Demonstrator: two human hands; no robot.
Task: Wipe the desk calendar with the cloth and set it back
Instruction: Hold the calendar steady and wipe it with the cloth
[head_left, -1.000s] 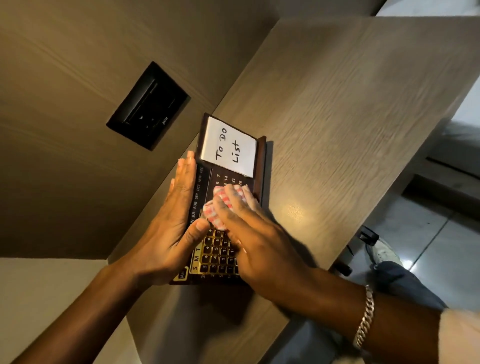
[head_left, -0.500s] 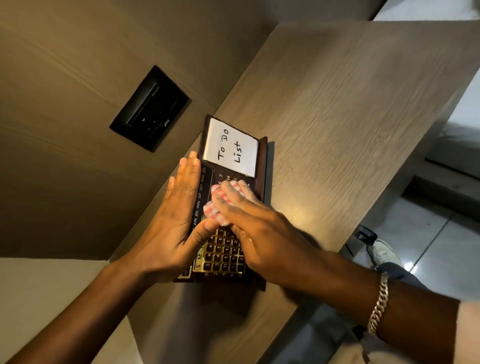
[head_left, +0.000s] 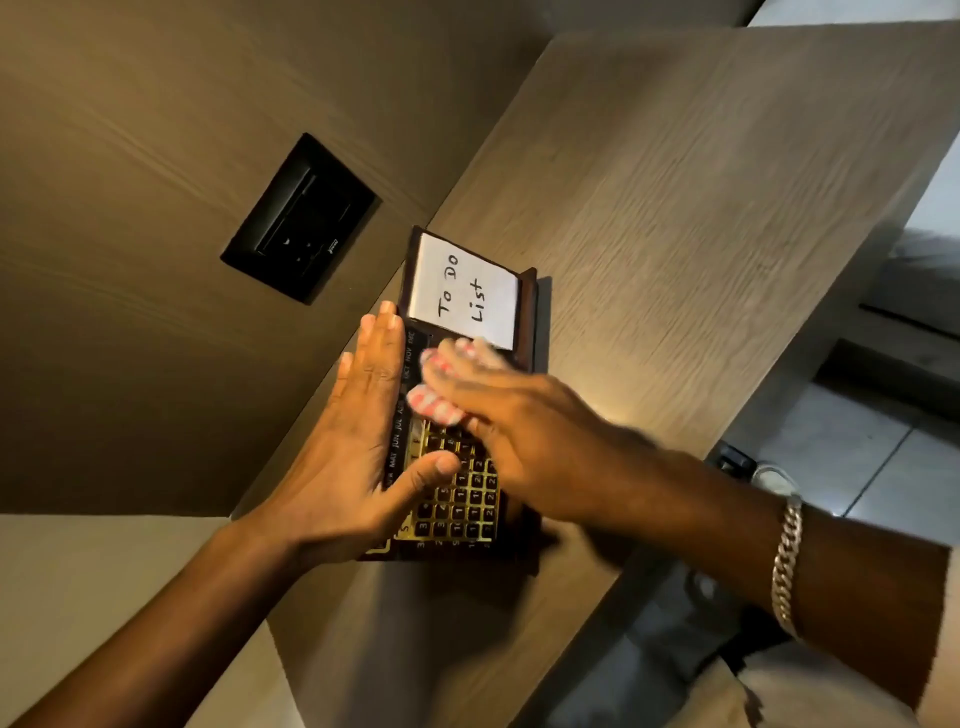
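Observation:
The desk calendar (head_left: 462, 499) is a dark wooden board with a gold number grid, month names down its left side and a white "To Do List" note (head_left: 464, 291) at its far end. It lies flat on the wooden desk (head_left: 675, 218) against the wall. My left hand (head_left: 358, 447) presses flat along the calendar's left edge, thumb across the grid. My right hand (head_left: 519, 426) holds a red and white checked cloth (head_left: 436, 405) pressed on the calendar's middle, just below the note. The cloth is mostly hidden under my fingers.
A black socket panel (head_left: 301, 218) is set into the wood wall to the left of the calendar. The desk's right edge drops to a tiled floor (head_left: 872, 467), where a shoe (head_left: 774, 480) shows. A chain bracelet (head_left: 787, 561) circles my right wrist.
My right hand has slid the cloth up the calendar from the number grid toward the note. My left hand has stayed along the left edge.

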